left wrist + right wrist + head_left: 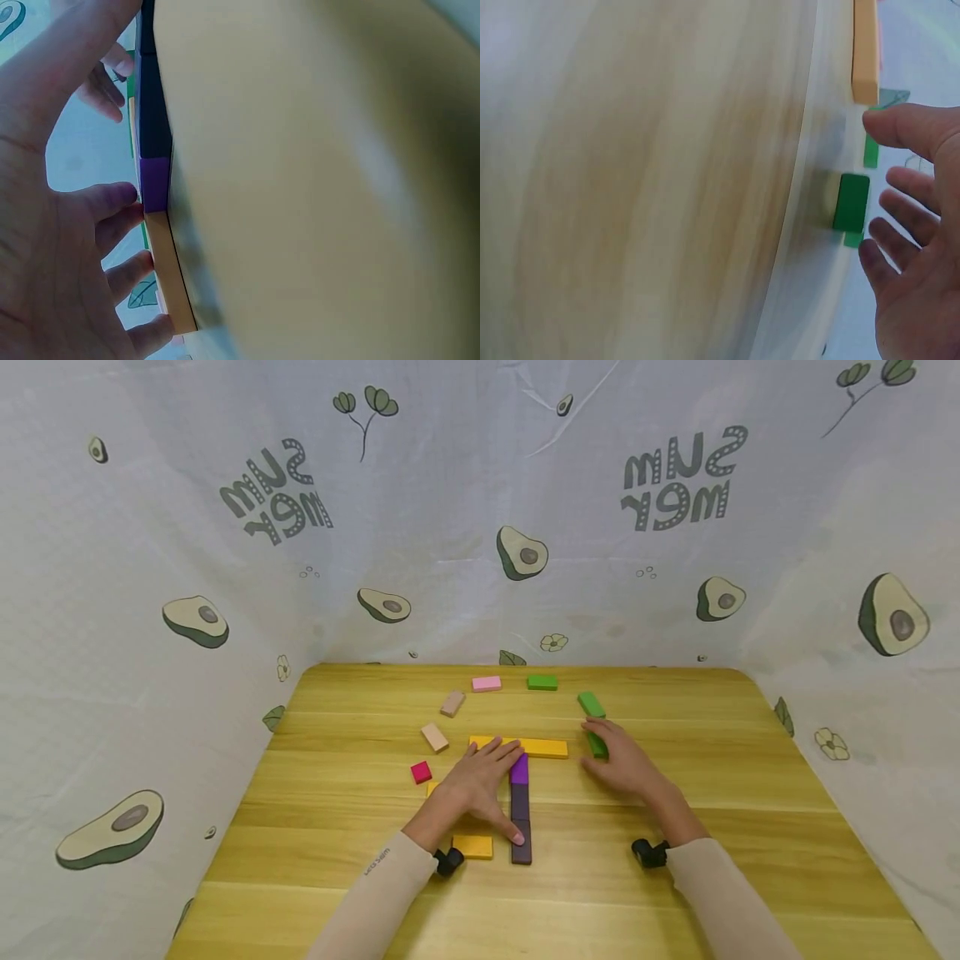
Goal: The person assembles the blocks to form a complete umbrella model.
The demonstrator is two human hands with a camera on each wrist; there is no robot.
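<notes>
My left hand point(476, 785) rests with spread fingers on an arrangement of blocks. Its fingertips touch the long orange-yellow row point(547, 748) and the purple block point(519, 769) below it, while the thumb lies on the lower of two dark blocks point(521, 852). Together these pieces form a T. Over to the right, my right hand point(624, 764) is spread above a green block point(597, 745), partly covering it. In the right wrist view that green block point(851, 202) stands beside the spread fingers, with a gap between thumb and block.
Around the T lie a second green block point(591, 704), another green one point(542, 682), a pink block point(486, 683), two tan blocks point(435, 737), a red block point(422, 772) and a yellow block point(472, 847). A printed cloth point(450, 527) walls off the wooden table point(315, 827).
</notes>
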